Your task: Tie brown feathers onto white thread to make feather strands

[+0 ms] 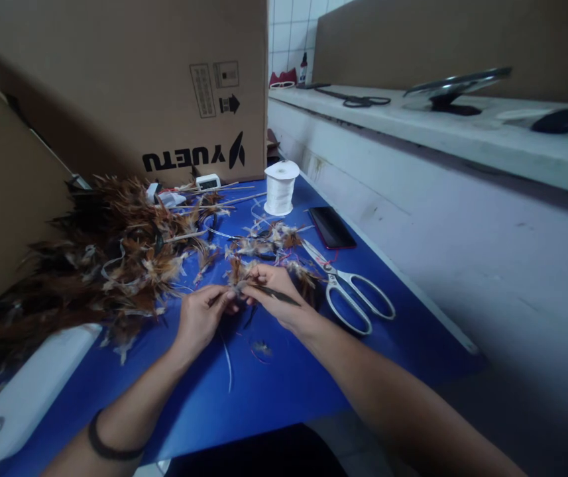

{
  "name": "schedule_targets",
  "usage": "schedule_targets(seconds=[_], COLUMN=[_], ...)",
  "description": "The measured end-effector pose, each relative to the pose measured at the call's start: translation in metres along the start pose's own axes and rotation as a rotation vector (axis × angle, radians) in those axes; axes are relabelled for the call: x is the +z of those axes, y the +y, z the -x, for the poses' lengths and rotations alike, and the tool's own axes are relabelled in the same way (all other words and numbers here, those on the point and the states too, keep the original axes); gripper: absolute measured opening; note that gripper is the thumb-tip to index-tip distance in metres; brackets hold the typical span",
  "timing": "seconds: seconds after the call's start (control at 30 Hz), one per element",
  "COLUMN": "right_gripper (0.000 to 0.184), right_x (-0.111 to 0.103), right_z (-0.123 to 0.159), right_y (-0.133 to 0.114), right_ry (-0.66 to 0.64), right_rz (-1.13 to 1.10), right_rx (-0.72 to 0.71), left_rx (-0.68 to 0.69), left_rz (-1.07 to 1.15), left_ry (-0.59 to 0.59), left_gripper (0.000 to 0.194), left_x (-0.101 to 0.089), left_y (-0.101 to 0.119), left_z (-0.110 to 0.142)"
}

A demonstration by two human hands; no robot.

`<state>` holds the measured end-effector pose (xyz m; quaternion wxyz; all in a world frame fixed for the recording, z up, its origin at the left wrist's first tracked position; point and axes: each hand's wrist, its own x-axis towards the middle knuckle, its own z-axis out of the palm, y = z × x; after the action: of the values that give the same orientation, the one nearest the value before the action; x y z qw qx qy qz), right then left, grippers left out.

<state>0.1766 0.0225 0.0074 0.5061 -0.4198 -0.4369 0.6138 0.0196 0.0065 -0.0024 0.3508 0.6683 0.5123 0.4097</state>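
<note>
My left hand and my right hand meet over the blue table, fingertips pinched together. Between them is a feather with a dark, pointed vane running back across my right hand and grey fluff at its base. My left thumb and finger pinch at that fluffy end. A thin pale strip hangs down beside my left hand. Just beyond my hands lies a bunch of brown feathers with pale fluff. Silver scissors rest to the right, blades partly apart.
A large heap of brown feathers covers the left side. Behind stand a white spool and a cardboard box. A dark phone lies near the right edge, by the wall ledge. A white device occupies the near left.
</note>
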Motion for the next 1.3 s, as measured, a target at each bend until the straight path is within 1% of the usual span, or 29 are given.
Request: schedule_targets(seconds=[0.13, 0.23, 0.33, 0.43, 0.53, 0.6, 0.67, 0.73, 0.8, 0.87, 1.0, 1.17, 1.3], right_gripper=[0.026, 0.021, 0.013, 0.018, 0.021, 0.017, 0.016, 0.018, 0.019, 0.02, 0.022, 0.025, 0.028], right_x=[0.002, 0.001, -0.003, -0.009, -0.014, -0.013, -0.011, -0.009, -0.008, -0.009, -0.013, -0.016, -0.017], right_z=[0.001, 0.002, 0.001, -0.003, -0.005, -0.004, -0.002, 0.001, 0.002, 0.002, -0.001, -0.002, -0.003], right_y=[-0.001, -0.006, -0.015, -0.022, -0.024, -0.024, -0.023, -0.022, -0.022, -0.022, -0.022, -0.023, -0.022], right_ry=[0.012, 0.006, 0.035, 0.137, 0.189, 0.144, 0.044, -0.053, -0.098, -0.093, -0.028, 0.033, 0.041], right_rz=[-0.01, 0.022, 0.049, -0.041, -0.048, 0.011, 0.046, 0.056, 0.061, 0.076, 0.102, 0.104, 0.103], right_rx=[0.018, -0.004, -0.093, -0.163, -0.165, -0.141, -0.132, -0.146, -0.167, -0.191, -0.227, -0.198, -0.172], left_rx=[0.024, -0.012, -0.1, -0.176, -0.23, -0.242, -0.233, -0.223, -0.225, -0.226, -0.229, -0.259, -0.292], left_rz=[-0.014, 0.027, 0.157, 0.344, 0.493, 0.549, 0.585, 0.603, 0.597, 0.581, 0.556, 0.556, 0.572], left_ry=[0.013, -0.011, -0.026, -0.027, -0.025, -0.03, -0.038, -0.047, -0.056, -0.072, -0.106, -0.146, -0.187], left_gripper=[0.022, 0.021, 0.021, 0.02, 0.02, 0.019, 0.019, 0.02, 0.022, 0.024, 0.026, 0.026, 0.026], left_x=[0.001, 0.0, 0.0, 0.001, 0.001, 0.002, 0.004, 0.007, 0.009, 0.012, 0.014, 0.015, 0.013], left_y=[0.003, 0.005, 0.008, 0.015, 0.024, 0.031, 0.037, 0.041, 0.043, 0.045, 0.048, 0.047, 0.042], left_z=[-0.001, -0.003, -0.007, -0.012, -0.017, -0.02, -0.023, -0.026, -0.027, -0.028, -0.031, -0.034, -0.034])
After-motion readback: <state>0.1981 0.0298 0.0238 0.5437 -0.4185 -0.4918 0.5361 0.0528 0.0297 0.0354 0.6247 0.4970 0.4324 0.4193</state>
